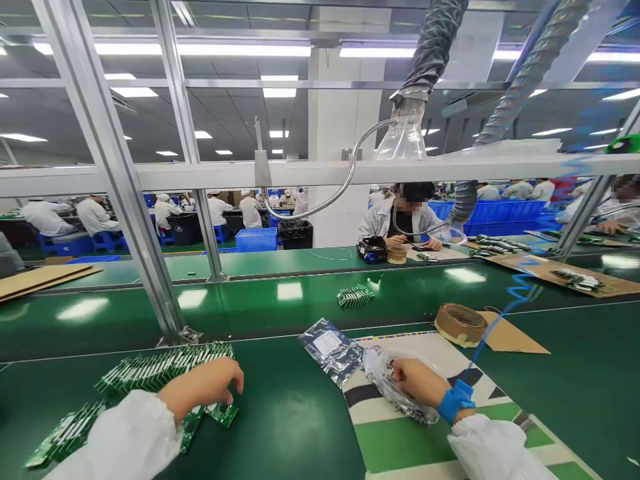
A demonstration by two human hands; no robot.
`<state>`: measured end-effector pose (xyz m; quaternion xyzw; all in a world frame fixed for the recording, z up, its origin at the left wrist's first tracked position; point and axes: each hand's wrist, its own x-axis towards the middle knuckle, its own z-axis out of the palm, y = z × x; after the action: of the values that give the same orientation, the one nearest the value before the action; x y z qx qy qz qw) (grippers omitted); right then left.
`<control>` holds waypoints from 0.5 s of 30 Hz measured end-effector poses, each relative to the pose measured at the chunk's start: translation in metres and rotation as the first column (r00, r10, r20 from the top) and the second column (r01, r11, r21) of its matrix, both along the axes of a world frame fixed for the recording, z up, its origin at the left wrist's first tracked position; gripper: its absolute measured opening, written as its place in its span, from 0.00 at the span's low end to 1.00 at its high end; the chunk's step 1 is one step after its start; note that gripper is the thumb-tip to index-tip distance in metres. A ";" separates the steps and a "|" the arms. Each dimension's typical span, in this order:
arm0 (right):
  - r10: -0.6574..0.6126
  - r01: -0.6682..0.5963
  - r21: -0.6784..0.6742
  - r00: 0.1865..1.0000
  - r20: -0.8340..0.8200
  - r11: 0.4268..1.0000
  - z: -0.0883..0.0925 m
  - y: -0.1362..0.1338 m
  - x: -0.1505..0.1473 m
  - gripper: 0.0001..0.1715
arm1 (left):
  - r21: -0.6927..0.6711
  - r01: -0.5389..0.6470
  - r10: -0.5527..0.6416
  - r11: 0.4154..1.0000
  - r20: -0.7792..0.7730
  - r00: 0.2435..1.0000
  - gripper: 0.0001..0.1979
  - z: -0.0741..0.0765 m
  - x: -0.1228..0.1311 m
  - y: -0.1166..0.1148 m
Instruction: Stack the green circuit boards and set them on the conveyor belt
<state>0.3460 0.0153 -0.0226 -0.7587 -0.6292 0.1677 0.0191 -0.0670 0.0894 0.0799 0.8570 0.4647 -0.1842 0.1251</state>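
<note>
My left hand (213, 387) is over the green circuit boards at the left, its fingers curled downward at the right end of the rows. Beneath its fingers lies a circuit board (223, 413); whether they grip it is unclear. Rows of green boards (145, 368) stand packed behind my left forearm, and another group (70, 433) lies at the lower left. My right hand (413, 380), with a blue strap at the wrist, reaches into a clear plastic bag (385, 383) of small parts; its fingertips are closed and partly hidden. The bag rests on a printed cardboard sheet (395, 443).
A silver bag (333, 350) with a white label lies between my hands. A tape roll (460, 325) sits beyond my right hand. Further back, boards (355, 295) lie on the green belt (260, 300). A metal post (120, 173) rises at left. A person (405, 213) sits opposite.
</note>
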 end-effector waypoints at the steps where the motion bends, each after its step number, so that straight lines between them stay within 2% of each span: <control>1: -0.010 0.010 0.011 1.000 0.002 1.000 -0.001 -0.001 0.001 0.16 | -0.006 -0.006 0.006 1.000 -0.014 1.000 0.11 -0.010 0.002 -0.008; 3: -0.034 0.034 0.046 0.999 0.002 0.998 -0.001 -0.004 0.002 0.14 | 0.005 -0.035 0.035 0.999 -0.010 0.999 0.12 -0.027 0.005 -0.020; 5: -0.060 0.060 0.082 0.998 -0.005 0.995 -0.002 -0.005 0.004 0.12 | 0.010 -0.076 0.075 0.997 0.059 0.995 0.11 -0.039 0.003 -0.024; 7: -0.085 0.087 0.111 0.996 -0.024 0.990 -0.003 -0.005 0.007 0.12 | -0.021 -0.131 0.133 0.991 0.198 0.971 0.09 -0.041 0.000 -0.023; 9: -0.105 0.113 0.127 0.992 -0.065 0.985 -0.005 -0.004 0.010 0.14 | -0.096 -0.188 0.211 0.977 0.396 0.894 0.09 -0.035 -0.004 -0.025; 11: -0.123 0.142 0.144 0.984 -0.132 0.979 -0.005 -0.004 0.013 0.13 | -0.233 -0.225 0.322 0.946 0.612 0.722 0.13 -0.025 -0.004 -0.031; 12: -0.130 0.157 0.154 0.976 -0.174 0.976 -0.004 -0.004 0.014 0.13 | -0.325 -0.232 0.398 0.917 0.699 0.594 0.15 -0.020 -0.002 -0.037; 14: -0.131 0.185 0.180 0.953 -0.272 0.966 -0.001 -0.005 0.014 0.12 | -0.535 -0.223 0.579 0.815 0.768 0.274 0.19 -0.014 0.006 -0.051; 15: -0.125 0.197 0.199 0.937 -0.326 0.960 0.001 -0.006 0.014 0.11 | -0.638 -0.205 0.665 0.742 0.739 0.108 0.22 -0.013 0.012 -0.058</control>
<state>0.3596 0.0092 -0.0213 -0.7649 -0.5687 0.2091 0.2186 -0.0554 0.0318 0.0669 0.5607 0.4833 0.3260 0.5881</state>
